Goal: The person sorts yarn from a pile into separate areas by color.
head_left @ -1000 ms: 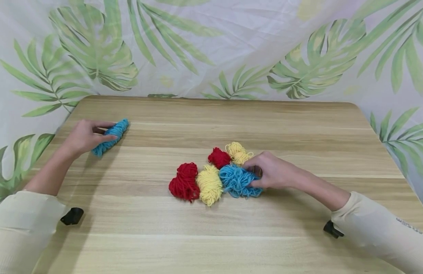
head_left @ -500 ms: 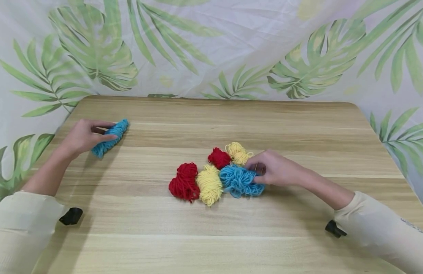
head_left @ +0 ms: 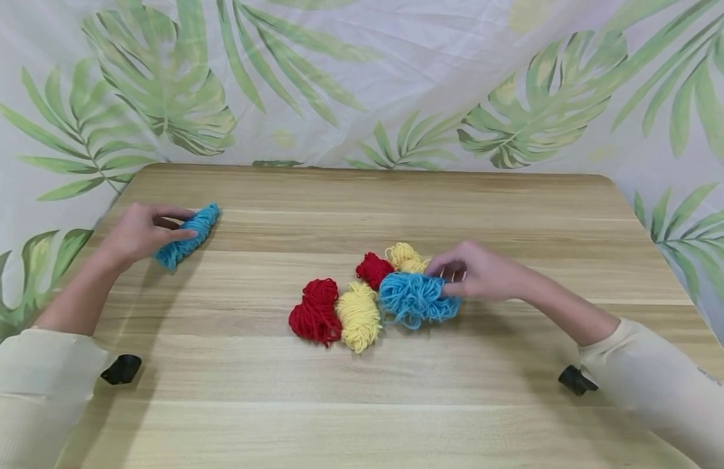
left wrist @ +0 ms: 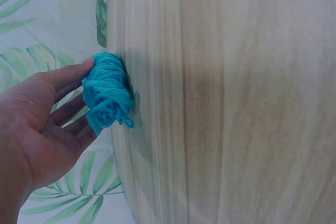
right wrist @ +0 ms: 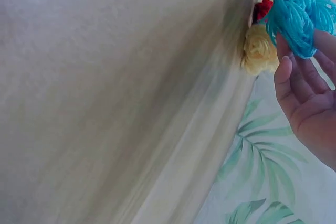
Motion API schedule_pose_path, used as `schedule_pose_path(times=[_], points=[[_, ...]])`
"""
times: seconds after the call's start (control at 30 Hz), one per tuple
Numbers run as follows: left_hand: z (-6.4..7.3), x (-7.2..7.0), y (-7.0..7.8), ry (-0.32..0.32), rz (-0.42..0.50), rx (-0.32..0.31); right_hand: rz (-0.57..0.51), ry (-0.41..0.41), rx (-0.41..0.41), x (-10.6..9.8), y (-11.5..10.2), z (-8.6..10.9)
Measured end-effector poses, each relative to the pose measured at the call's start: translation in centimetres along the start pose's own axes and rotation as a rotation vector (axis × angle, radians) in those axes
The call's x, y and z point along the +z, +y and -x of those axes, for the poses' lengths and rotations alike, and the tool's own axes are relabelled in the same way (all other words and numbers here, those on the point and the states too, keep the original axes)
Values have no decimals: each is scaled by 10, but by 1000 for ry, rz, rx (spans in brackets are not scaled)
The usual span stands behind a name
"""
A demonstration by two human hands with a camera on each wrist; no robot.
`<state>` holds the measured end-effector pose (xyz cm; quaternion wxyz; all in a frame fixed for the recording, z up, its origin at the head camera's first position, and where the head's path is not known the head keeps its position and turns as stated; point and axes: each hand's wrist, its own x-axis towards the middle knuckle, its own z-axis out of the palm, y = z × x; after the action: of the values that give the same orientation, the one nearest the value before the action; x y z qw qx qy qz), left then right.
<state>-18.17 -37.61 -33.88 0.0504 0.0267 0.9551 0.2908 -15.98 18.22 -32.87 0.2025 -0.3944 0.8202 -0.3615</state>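
At the table's left side, my left hand (head_left: 142, 236) pinches a slim twisted bundle of blue yarn (head_left: 192, 236) between thumb and fingers. The left wrist view shows this blue bundle (left wrist: 109, 92) close against the tabletop. Right of centre, my right hand (head_left: 479, 270) holds a larger, looser blue yarn bundle (head_left: 417, 299) by its right end. In the right wrist view the loopy blue bundle (right wrist: 294, 17) hangs from thumb and fingers, with other yarn behind it. A small yellow yarn bundle (head_left: 404, 256) is partly covered by the blue one and my fingers.
Left of the larger blue bundle lie a big red yarn bundle (head_left: 316, 312), a long yellow bundle (head_left: 359, 317) and a small red bundle (head_left: 374, 269). All rest on the wooden table (head_left: 292, 417). A leaf-printed cloth (head_left: 350, 85) hangs behind its far edge.
My right hand has moved up and slightly right, carrying the larger blue bundle with it, so it covers more of the small yellow one. My left hand has barely moved.
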Motion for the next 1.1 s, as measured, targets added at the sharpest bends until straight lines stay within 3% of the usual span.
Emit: schedule_pose_path(times=[0.57,0.8,1.1], points=[[0,1,0,8,15,12,-100,122,-13,-15,1,-7],[0,1,0,8,3,15,-125,176,24,-15,1,-13],[-1,0,-4,-6,-5,14,-116,307,105,-13,1,-23]])
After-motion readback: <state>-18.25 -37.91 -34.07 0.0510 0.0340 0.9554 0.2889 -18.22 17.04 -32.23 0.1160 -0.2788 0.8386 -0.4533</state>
